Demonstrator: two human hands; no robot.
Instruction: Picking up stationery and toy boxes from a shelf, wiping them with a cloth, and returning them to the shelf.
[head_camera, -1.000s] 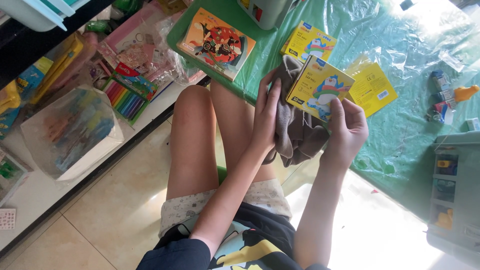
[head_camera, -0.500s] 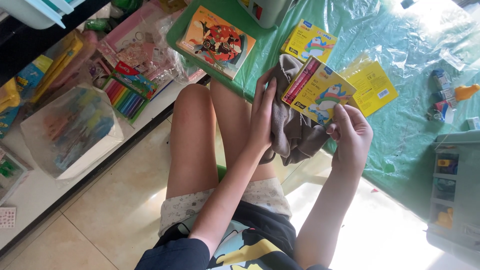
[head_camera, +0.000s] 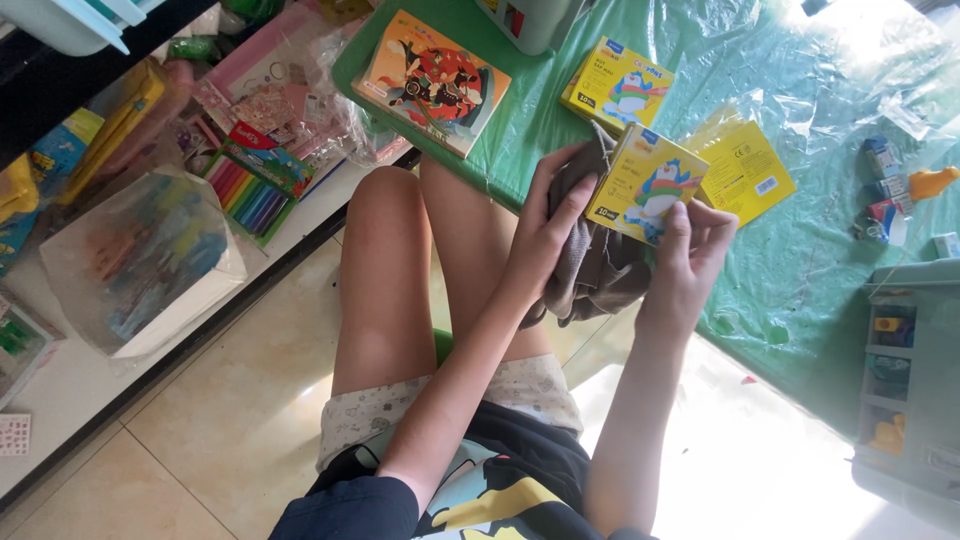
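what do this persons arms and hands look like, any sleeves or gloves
Both arms are bare from the short dark navy sleeve down. The left hand and right hand wear no gloves; no rings, watch or bracelets show. Fingers are slender, with short nails.

Stationery shop, packaged crayons (head_camera: 255, 180), colouring books (head_camera: 432, 80)

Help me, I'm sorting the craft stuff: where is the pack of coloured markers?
In the head view, the marker pack lies at the left, beyond the person's knee, between the clear plastic bag and the green table.
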